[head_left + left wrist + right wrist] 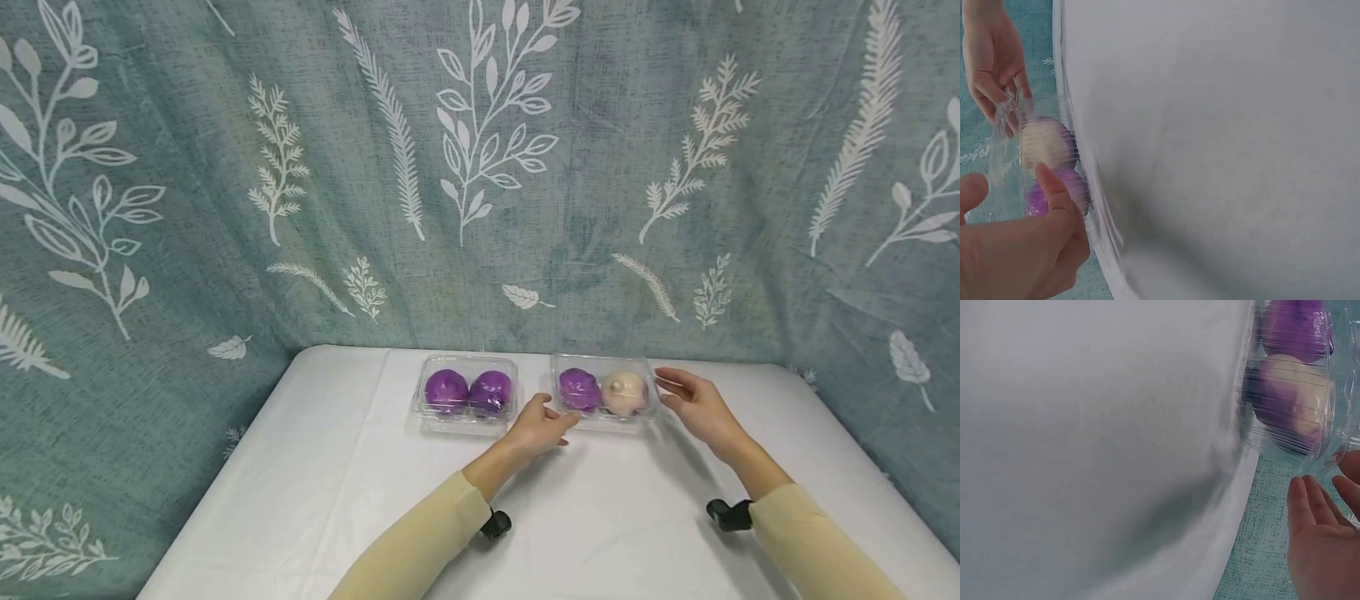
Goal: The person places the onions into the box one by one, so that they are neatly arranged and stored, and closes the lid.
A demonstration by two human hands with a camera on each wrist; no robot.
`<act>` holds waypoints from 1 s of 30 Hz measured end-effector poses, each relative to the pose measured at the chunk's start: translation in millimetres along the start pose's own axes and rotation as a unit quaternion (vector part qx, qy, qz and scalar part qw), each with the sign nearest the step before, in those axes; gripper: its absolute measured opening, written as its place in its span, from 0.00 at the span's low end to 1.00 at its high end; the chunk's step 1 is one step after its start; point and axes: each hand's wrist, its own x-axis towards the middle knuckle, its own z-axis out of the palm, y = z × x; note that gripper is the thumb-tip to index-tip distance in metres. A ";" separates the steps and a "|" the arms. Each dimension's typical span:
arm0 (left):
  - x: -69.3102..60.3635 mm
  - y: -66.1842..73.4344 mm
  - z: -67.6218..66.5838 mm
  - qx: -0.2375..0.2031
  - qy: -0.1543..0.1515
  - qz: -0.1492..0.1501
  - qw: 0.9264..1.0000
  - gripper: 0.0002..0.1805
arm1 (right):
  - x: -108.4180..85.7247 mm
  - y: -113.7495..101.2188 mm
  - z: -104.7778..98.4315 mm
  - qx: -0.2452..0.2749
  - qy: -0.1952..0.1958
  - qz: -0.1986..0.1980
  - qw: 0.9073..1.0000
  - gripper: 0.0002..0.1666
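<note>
A clear plastic clamshell box (603, 425) stands at the back of the table, right of centre. Inside it lie a purple round, onion-like thing (579, 389) and a cream one with purple patches (626, 392). My left hand (538, 429) is at the box's front left corner, thumb and fingers spread apart. At the right end, the fingers of my right hand (697, 408) reach to the box's edge and lie fairly straight. In the left wrist view, its fingertips partly overlap the clear plastic. Whether the lid is fastened, I cannot tell.
A second clear box (465, 427) with two purple round things stands to the left, close to my left hand. White cloth covers the table (315, 483). Behind hangs a green leaf-patterned curtain (585, 292), right against the table's back edge.
</note>
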 end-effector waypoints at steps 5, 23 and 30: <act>1.8 -2.3 3.0 -0.041 0.005 -0.002 0.999 0.39 | -1.9 3.3 2.1 0.021 0.008 -0.025 0.999 0.32; 12.2 -8.8 11.9 -0.100 0.049 0.021 0.994 0.21 | -13.4 6.4 3.9 -0.006 0.013 0.018 1.000 0.30; 14.6 -7.7 15.8 -0.116 0.064 0.021 0.991 0.19 | -14.2 10.1 0.9 0.045 -0.050 0.046 0.997 0.31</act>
